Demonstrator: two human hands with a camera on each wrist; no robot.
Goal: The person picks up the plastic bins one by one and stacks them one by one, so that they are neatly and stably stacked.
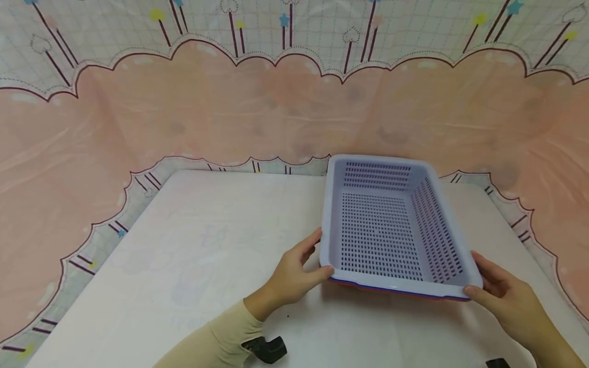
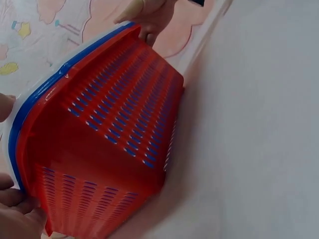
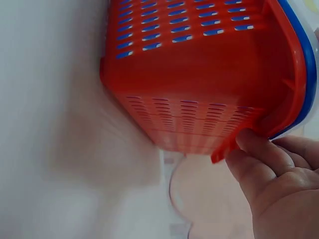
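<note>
A stack of nested plastic baskets stands at the right of the table in the head view. On top is a pale lavender basket [image 1: 382,235] with rows of slots. Below it show the rims of a blue basket [image 2: 37,94] and, outermost, a red basket [image 3: 209,69]. My left hand [image 1: 294,273] grips the near left corner, thumb over the rim and fingers against the side. At the near right corner, my right hand [image 1: 511,301] holds the rim the same way, its fingertips under the red rim in the right wrist view. The inside of the lavender basket holds nothing.
A white table [image 1: 221,230] lies under the baskets. Peach and white patterned cloth [image 1: 257,112] hangs behind it and borders its sides. A black strap piece [image 1: 271,350] sits at my left wrist, and another dark piece [image 1: 498,363] is near the right one.
</note>
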